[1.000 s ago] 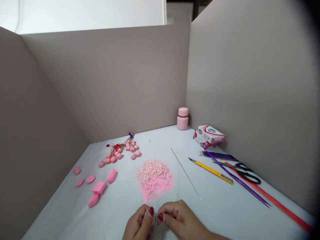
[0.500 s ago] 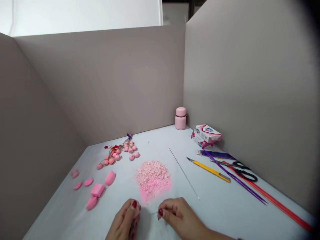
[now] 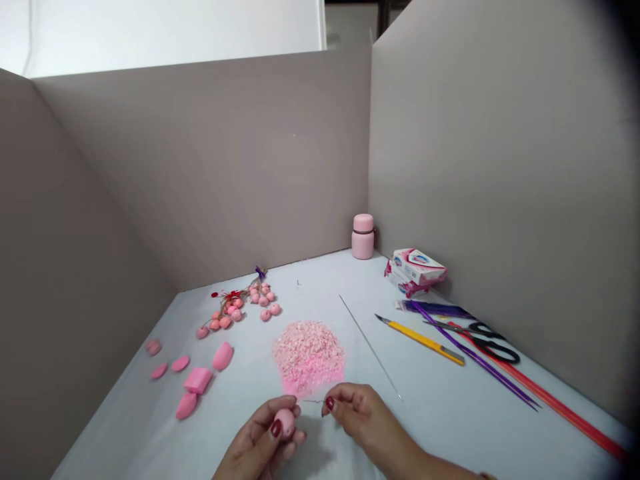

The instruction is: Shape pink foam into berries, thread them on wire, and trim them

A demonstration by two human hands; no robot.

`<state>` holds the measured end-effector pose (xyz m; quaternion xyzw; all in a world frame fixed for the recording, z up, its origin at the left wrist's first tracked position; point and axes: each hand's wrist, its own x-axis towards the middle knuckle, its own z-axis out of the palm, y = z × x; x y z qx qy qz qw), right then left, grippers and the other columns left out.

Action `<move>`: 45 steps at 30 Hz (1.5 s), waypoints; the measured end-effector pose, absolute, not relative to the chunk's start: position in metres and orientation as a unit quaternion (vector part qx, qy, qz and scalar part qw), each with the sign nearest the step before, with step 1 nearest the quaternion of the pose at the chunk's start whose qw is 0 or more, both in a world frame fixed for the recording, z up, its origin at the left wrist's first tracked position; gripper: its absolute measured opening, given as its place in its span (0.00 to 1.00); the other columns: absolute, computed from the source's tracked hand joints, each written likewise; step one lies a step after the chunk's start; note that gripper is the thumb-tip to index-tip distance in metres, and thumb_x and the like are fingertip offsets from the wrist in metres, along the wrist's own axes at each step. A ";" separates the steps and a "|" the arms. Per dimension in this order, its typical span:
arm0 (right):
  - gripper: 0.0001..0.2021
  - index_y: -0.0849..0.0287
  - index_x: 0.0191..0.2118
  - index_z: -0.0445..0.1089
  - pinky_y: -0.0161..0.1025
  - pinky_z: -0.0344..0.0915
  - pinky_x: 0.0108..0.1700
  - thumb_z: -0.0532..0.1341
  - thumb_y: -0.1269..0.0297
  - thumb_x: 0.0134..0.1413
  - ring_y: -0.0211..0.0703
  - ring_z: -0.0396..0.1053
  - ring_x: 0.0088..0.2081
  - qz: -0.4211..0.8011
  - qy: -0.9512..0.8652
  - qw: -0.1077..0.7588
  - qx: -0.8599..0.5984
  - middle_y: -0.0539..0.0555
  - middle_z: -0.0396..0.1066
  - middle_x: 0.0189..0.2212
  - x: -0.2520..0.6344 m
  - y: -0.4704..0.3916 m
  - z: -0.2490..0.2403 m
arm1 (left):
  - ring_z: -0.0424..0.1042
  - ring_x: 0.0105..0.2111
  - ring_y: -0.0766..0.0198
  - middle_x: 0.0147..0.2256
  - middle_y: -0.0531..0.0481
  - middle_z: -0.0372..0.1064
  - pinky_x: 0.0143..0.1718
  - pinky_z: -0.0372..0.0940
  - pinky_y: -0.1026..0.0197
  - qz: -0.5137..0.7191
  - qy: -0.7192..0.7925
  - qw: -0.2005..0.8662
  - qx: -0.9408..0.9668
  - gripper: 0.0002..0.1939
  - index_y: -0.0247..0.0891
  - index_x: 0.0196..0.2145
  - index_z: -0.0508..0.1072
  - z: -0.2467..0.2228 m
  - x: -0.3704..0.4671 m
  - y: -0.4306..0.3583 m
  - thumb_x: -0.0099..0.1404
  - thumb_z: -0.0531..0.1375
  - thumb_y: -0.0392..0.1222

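Note:
At the bottom middle, my left hand (image 3: 265,440) holds a small round pink ball (image 3: 285,423) between thumb and fingers, and a tiny dark spot shows on the ball. My right hand (image 3: 363,420), just to its right, pinches a short thin wire (image 3: 313,401) whose free end points left toward the ball without touching it. A heap of pink shavings (image 3: 309,353) lies on the table beyond both hands. Left of the heap are smooth pink pieces (image 3: 199,380). Farther back rest bunches of pink balls on stems (image 3: 233,311).
On the right lie a long thin needle (image 3: 370,347), a yellow craft knife (image 3: 425,341), black-handled scissors (image 3: 495,343), purple strips (image 3: 475,360) and red strips (image 3: 555,403). Soap boxes (image 3: 419,267) and a pink flask (image 3: 363,237) stand near grey partition walls (image 3: 225,167).
My left hand has opened its grasp somewhat and turned, so the pink ball shows more fully. My right hand has moved slightly up and right with the wire.

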<state>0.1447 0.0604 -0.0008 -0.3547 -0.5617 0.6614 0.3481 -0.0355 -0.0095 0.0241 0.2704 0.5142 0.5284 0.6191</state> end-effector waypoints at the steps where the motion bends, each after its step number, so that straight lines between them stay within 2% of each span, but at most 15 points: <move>1: 0.10 0.62 0.26 0.69 0.32 0.50 0.26 0.58 0.60 0.48 0.34 0.52 0.22 0.661 -0.561 0.347 -0.359 0.46 0.59 0.19 0.145 0.060 0.000 | 0.76 0.34 0.64 0.35 0.51 0.76 0.37 0.68 0.67 0.535 0.548 0.546 0.340 0.17 0.42 0.37 0.76 0.019 -0.037 -0.008 0.50 0.65 0.50; 2: 0.09 0.62 0.26 0.69 0.32 0.50 0.26 0.58 0.61 0.48 0.34 0.52 0.22 0.660 -0.559 0.348 -0.361 0.46 0.59 0.19 0.145 0.059 0.000 | 0.76 0.35 0.63 0.34 0.51 0.77 0.38 0.68 0.65 0.532 0.571 0.450 0.434 0.14 0.43 0.38 0.75 0.013 -0.040 -0.007 0.53 0.62 0.50; 4: 0.07 0.62 0.26 0.69 0.31 0.50 0.26 0.58 0.63 0.47 0.34 0.53 0.23 0.661 -0.555 0.351 -0.363 0.46 0.61 0.20 0.145 0.058 0.001 | 0.75 0.36 0.59 0.36 0.49 0.77 0.40 0.68 0.58 0.477 0.552 0.177 0.661 0.13 0.45 0.41 0.73 0.002 -0.046 -0.003 0.56 0.61 0.45; 5: 0.07 0.61 0.26 0.69 0.31 0.51 0.26 0.58 0.64 0.47 0.34 0.54 0.23 0.664 -0.551 0.351 -0.364 0.47 0.62 0.21 0.145 0.058 0.002 | 0.75 0.31 0.59 0.32 0.51 0.77 0.38 0.69 0.55 0.417 0.504 0.068 0.753 0.12 0.45 0.40 0.72 -0.002 -0.049 -0.001 0.57 0.59 0.45; 7: 0.07 0.61 0.26 0.69 0.31 0.51 0.27 0.58 0.64 0.47 0.34 0.55 0.24 0.673 -0.538 0.350 -0.367 0.47 0.63 0.21 0.144 0.058 0.003 | 0.75 0.31 0.59 0.33 0.50 0.77 0.37 0.69 0.54 0.302 0.479 -0.027 0.824 0.13 0.43 0.44 0.69 -0.007 -0.052 0.001 0.60 0.57 0.40; 8: 0.07 0.61 0.26 0.69 0.31 0.52 0.27 0.58 0.64 0.47 0.35 0.56 0.24 0.678 -0.533 0.349 -0.368 0.47 0.63 0.21 0.144 0.057 0.003 | 0.74 0.32 0.59 0.34 0.48 0.77 0.35 0.69 0.57 0.279 0.468 -0.038 0.838 0.14 0.42 0.46 0.67 -0.008 -0.052 0.001 0.61 0.56 0.39; 11: 0.07 0.61 0.26 0.68 0.32 0.54 0.28 0.58 0.63 0.47 0.36 0.58 0.25 0.675 -0.534 0.349 -0.370 0.48 0.63 0.21 0.143 0.058 0.001 | 0.73 0.35 0.61 0.36 0.45 0.75 0.34 0.69 0.61 0.326 0.489 -0.029 0.809 0.15 0.39 0.49 0.63 -0.010 -0.045 -0.001 0.65 0.50 0.39; 15: 0.09 0.61 0.26 0.68 0.32 0.56 0.29 0.56 0.62 0.50 0.37 0.60 0.26 0.625 -0.595 0.358 -0.357 0.49 0.64 0.22 0.145 0.057 0.004 | 0.72 0.35 0.61 0.35 0.45 0.74 0.35 0.67 0.61 0.384 0.496 -0.035 0.778 0.13 0.38 0.47 0.64 -0.015 -0.034 -0.003 0.66 0.48 0.38; 17: 0.11 0.61 0.26 0.68 0.32 0.56 0.29 0.54 0.62 0.53 0.38 0.60 0.26 0.563 -0.665 0.354 -0.339 0.49 0.63 0.21 0.147 0.054 0.009 | 0.72 0.34 0.61 0.34 0.46 0.73 0.34 0.67 0.60 0.396 0.502 -0.042 0.768 0.12 0.37 0.46 0.64 -0.017 -0.033 -0.003 0.66 0.48 0.38; 21: 0.13 0.59 0.23 0.65 0.32 0.53 0.25 0.48 0.68 0.54 0.36 0.59 0.21 0.381 -0.823 0.326 -0.268 0.47 0.61 0.18 0.152 0.046 0.020 | 0.70 0.34 0.60 0.34 0.45 0.73 0.34 0.67 0.59 0.409 0.495 -0.042 0.766 0.13 0.36 0.47 0.65 -0.016 -0.035 -0.001 0.65 0.51 0.37; 27: 0.14 0.58 0.22 0.64 0.31 0.53 0.21 0.46 0.71 0.52 0.35 0.61 0.18 0.230 -0.887 0.314 -0.249 0.48 0.64 0.16 0.152 0.042 0.018 | 0.68 0.30 0.60 0.31 0.45 0.72 0.31 0.67 0.59 0.426 0.476 -0.050 0.768 0.15 0.37 0.49 0.65 -0.015 -0.031 -0.001 0.65 0.50 0.34; 31: 0.14 0.59 0.23 0.65 0.32 0.54 0.21 0.47 0.72 0.52 0.37 0.65 0.19 0.191 -0.907 0.269 -0.263 0.50 0.68 0.17 0.152 0.043 0.020 | 0.66 0.29 0.60 0.29 0.46 0.71 0.30 0.67 0.59 0.426 0.474 -0.042 0.770 0.16 0.37 0.50 0.64 -0.017 -0.031 -0.002 0.65 0.50 0.33; 37: 0.14 0.59 0.24 0.67 0.32 0.54 0.21 0.47 0.72 0.53 0.38 0.66 0.19 0.164 -0.914 0.262 -0.265 0.50 0.69 0.17 0.151 0.043 0.020 | 0.65 0.27 0.60 0.27 0.47 0.70 0.28 0.67 0.60 0.430 0.481 -0.040 0.763 0.16 0.37 0.51 0.63 -0.021 -0.030 -0.002 0.65 0.50 0.35; 45: 0.12 0.61 0.26 0.68 0.33 0.51 0.19 0.49 0.75 0.50 0.39 0.66 0.18 0.093 -0.926 0.259 -0.259 0.51 0.69 0.16 0.150 0.043 0.013 | 0.71 0.27 0.61 0.29 0.48 0.75 0.30 0.68 0.61 0.414 0.506 -0.080 0.752 0.17 0.39 0.51 0.63 -0.018 -0.027 -0.006 0.65 0.51 0.39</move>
